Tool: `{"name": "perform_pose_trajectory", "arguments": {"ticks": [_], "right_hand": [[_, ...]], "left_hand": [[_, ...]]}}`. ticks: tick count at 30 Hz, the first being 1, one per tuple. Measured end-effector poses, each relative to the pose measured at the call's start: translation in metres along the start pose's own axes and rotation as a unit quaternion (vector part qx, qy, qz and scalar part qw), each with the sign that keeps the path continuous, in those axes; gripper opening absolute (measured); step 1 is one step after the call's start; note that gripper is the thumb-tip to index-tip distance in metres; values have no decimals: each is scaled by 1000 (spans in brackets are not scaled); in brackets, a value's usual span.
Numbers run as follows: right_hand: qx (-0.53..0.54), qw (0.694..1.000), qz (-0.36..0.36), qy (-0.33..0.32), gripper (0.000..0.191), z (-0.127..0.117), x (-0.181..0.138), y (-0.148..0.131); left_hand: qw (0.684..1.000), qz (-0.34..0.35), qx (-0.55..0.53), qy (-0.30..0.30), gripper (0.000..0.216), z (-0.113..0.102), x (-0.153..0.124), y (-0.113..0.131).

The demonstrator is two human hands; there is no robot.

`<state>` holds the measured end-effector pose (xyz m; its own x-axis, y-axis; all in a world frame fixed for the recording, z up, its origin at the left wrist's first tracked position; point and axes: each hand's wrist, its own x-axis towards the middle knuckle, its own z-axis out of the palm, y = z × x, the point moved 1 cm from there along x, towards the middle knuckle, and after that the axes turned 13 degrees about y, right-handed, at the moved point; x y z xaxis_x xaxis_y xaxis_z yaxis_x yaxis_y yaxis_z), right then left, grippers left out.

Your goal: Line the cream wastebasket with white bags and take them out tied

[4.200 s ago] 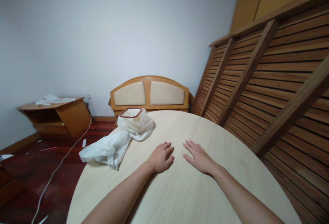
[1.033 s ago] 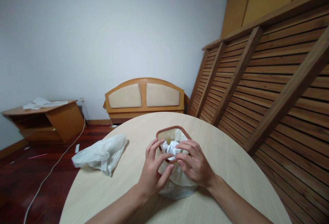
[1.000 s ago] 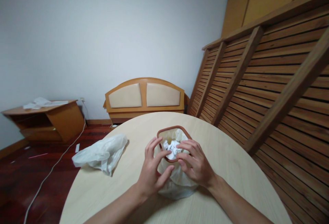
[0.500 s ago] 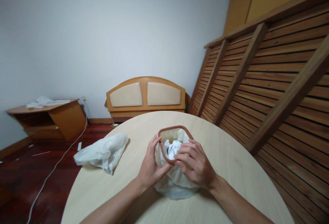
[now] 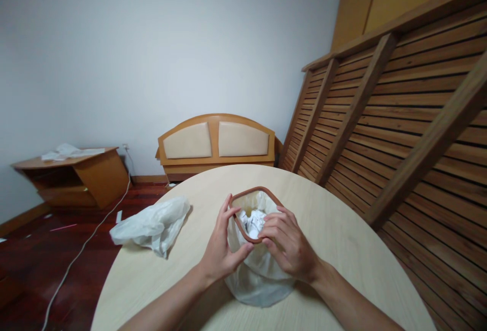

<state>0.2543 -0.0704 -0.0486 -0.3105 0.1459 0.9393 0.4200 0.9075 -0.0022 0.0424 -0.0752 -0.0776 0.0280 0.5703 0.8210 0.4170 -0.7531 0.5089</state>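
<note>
Bin, wrapped in thin pale plastic, stands on the table, right between the two hands! Left hand clasps the left side of the brown rim, fingers parted over the edge, thumb braced at the near corner. Right hand has its fingers bunched together over the opposite side, thumb pinching from outside. Two-sided hold, probably to keep the plastic trapped and the mouth steady. And that mouth points up; the long axis runs close to vertical, though any slight lean is hard to call. Crumpled paper sits inside. Over left, a loose plastic bag lies apart, perhaps to leave elbow room.
</note>
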Motion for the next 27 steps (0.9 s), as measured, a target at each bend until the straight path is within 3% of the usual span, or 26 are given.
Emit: {"name": "perform_pose_trajectory", "arguments": {"ticks": [12, 20, 27], "right_hand": [[4, 998, 49, 42, 15, -11, 4, 13], [56, 997, 57, 3, 10, -7, 2, 6], [49, 997, 52, 9, 11, -4, 5, 2]], "left_hand": [[998, -25, 39, 44, 13, -6, 7, -3], [999, 22, 26, -19, 9, -14, 13, 8], [1000, 3, 6, -17, 10, -14, 13, 18]]}}
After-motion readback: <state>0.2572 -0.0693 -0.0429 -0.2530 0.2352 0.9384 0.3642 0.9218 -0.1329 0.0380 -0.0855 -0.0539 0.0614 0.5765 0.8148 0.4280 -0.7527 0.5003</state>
